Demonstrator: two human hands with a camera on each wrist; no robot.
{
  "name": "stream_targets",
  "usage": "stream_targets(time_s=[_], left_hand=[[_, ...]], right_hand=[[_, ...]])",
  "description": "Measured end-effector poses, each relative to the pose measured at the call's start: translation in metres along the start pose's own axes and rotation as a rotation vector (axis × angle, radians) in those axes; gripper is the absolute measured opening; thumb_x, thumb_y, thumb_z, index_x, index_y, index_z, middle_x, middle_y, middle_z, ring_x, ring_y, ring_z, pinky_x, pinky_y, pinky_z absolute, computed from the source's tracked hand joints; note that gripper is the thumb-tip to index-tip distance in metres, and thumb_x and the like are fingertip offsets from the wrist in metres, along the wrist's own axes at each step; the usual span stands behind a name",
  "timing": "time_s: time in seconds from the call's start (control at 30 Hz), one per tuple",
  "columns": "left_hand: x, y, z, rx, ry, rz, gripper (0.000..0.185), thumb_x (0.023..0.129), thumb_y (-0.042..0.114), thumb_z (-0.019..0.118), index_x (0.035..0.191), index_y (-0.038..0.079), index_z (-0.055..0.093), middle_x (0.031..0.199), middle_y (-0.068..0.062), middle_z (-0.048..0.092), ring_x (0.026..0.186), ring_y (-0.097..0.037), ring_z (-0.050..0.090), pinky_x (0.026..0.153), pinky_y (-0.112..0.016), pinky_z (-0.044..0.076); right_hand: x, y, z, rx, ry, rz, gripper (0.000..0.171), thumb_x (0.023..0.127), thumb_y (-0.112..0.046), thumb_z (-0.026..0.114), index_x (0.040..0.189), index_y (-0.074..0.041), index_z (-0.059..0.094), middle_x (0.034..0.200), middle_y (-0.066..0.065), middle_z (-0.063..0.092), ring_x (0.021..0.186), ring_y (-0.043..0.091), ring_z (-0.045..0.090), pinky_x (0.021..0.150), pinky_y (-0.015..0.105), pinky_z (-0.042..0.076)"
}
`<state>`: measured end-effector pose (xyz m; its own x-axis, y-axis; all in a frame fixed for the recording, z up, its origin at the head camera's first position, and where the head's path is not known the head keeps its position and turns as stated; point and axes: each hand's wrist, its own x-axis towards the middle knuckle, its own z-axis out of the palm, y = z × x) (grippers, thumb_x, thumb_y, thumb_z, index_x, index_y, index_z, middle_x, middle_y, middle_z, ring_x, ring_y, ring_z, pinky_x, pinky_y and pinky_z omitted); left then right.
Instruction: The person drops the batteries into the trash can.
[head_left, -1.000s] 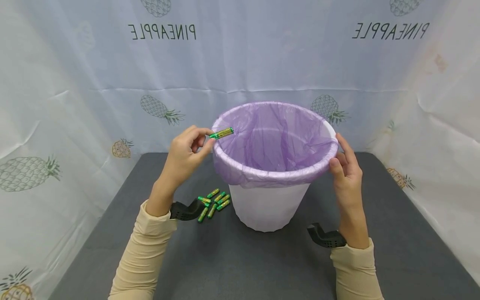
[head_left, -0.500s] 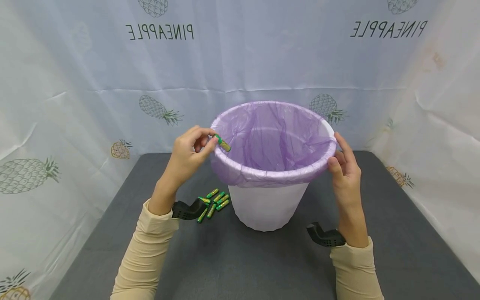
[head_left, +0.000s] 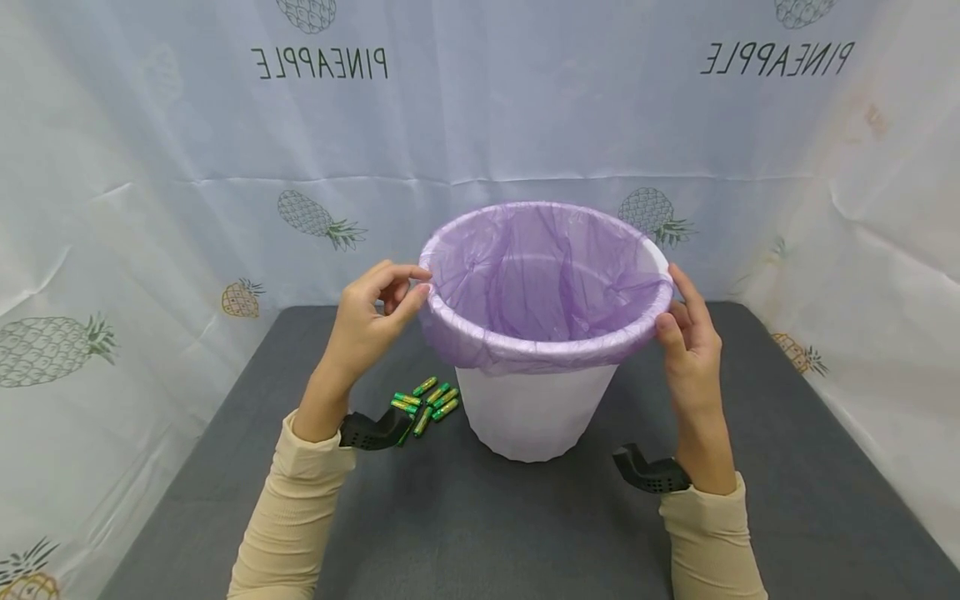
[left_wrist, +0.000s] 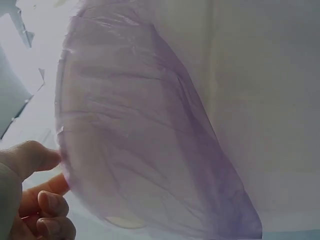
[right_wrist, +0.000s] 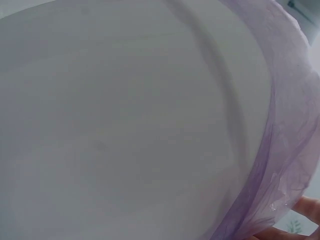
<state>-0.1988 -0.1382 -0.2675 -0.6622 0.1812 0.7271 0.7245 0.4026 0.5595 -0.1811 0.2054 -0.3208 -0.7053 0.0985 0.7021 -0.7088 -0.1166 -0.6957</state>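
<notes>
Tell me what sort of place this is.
Probably a small curtained-off booth, perhaps for recording: pineapple-print curtains hang behind and on both sides of the dark table, and two black wrist devices are in view.

Eight visible green-and-gold cylinders (head_left: 446, 409) — plus one bin (head_left: 536, 417), one liner (head_left: 536, 300), two hands (head_left: 367, 312).

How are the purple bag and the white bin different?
The bag is purple and see-through; the bin is white. The bag looks thin and crinkly; the bin looks stiffer and smoother. The bag folds over the bin's top; the bin stands on the table. Both open wide and round.
</notes>
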Motion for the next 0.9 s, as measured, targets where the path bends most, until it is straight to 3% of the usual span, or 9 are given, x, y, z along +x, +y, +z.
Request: stream_targets(time_s=[0.37, 0.63, 0.9], left_hand=[[-0.029, -0.017, -0.012, -0.024, 0.069, -0.042, 0.017, 0.086, -0.006, 0.062, 0.101, -0.003, 0.070, 0.072, 0.011, 0.042, 0.063, 0.000, 0.038, 0.059, -0.019, 0.033], [-0.047, -0.034, -0.016, -0.047, 0.056, -0.092, 0.018, 0.088, -0.006, 0.061, 0.103, -0.003, 0.070, 0.072, 0.012, 0.043, 0.063, 0.000, 0.040, 0.060, -0.019, 0.035], [-0.061, -0.050, -0.020, -0.021, 0.012, -0.191, 0.017, 0.091, -0.003, 0.059, 0.104, 0.000, 0.070, 0.074, 0.015, 0.048, 0.066, 0.000, 0.043, 0.062, -0.018, 0.037]], right_hand=[[0.000, 0.000, 0.001, 0.001, 0.004, 0.003, 0.054, 0.096, -0.017, 0.058, 0.146, -0.004, 0.040, 0.115, -0.006, 0.069, 0.102, 0.003, 0.064, 0.090, 0.014, 0.046], [0.000, 0.000, 0.001, 0.013, 0.007, -0.004, 0.055, 0.096, -0.018, 0.058, 0.146, -0.003, 0.040, 0.116, -0.005, 0.069, 0.103, 0.003, 0.064, 0.090, 0.013, 0.047], [0.001, 0.000, 0.002, 0.033, 0.008, 0.000, 0.054, 0.097, -0.019, 0.058, 0.146, -0.004, 0.040, 0.111, -0.005, 0.070, 0.094, 0.002, 0.062, 0.086, 0.015, 0.047]])
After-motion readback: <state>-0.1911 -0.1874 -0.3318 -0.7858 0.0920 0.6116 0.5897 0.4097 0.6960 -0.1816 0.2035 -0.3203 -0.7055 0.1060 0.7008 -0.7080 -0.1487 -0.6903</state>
